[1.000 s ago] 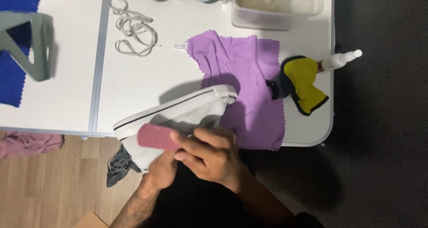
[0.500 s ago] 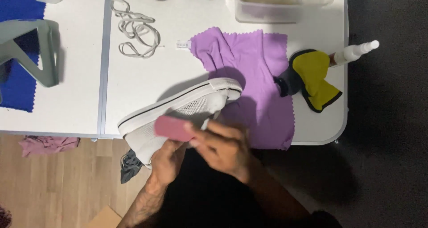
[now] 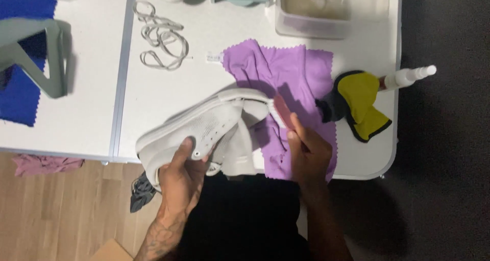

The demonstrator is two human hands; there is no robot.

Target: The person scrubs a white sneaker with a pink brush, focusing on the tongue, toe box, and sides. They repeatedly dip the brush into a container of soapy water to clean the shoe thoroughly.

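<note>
My left hand (image 3: 182, 175) grips a white sneaker (image 3: 204, 128) by its side, holding it tilted over the near edge of the white table (image 3: 214, 41). My right hand (image 3: 308, 151) holds a pink brush (image 3: 284, 111) with white bristles against the shoe's heel end. Beneath the shoe and brush lies a purple cloth (image 3: 291, 72) with zigzag edges.
White laces (image 3: 161, 36) lie loose at the back. A clear tub of murky water (image 3: 321, 8) stands behind the cloth. A yellow and black cloth (image 3: 360, 103) and a white spray bottle (image 3: 408, 77) sit at the right edge. A blue cloth (image 3: 20, 87) and grey stand (image 3: 41, 52) are left.
The shoe has been turned in my left hand. My right hand has carried the pink brush from the shoe's near side to its right end over the purple cloth.
</note>
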